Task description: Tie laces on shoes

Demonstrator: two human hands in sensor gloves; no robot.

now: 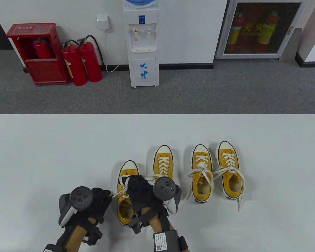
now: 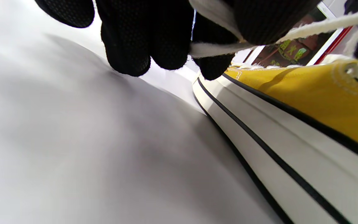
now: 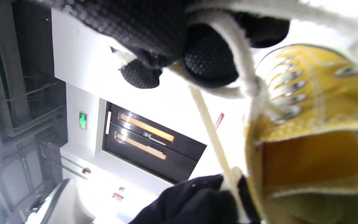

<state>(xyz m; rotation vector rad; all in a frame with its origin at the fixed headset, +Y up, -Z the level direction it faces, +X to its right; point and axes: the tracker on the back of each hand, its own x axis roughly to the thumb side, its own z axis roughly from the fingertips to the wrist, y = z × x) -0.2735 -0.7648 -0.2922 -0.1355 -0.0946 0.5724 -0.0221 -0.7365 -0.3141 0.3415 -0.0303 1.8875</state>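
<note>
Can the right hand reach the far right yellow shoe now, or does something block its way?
Probably not at once. The right hand is busy over the leftmost shoe, pinching its lace. Two other shoes stand between it and the far right shoe, so it would have to let go and cross over them.

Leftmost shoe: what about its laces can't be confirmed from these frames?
- Table view: the right hand covers the leftmost shoe, hiding any knot.
- Right wrist view: the lace is blurred where it crosses.
- Left wrist view: the left hand pinches the lace, its end hidden.
</note>
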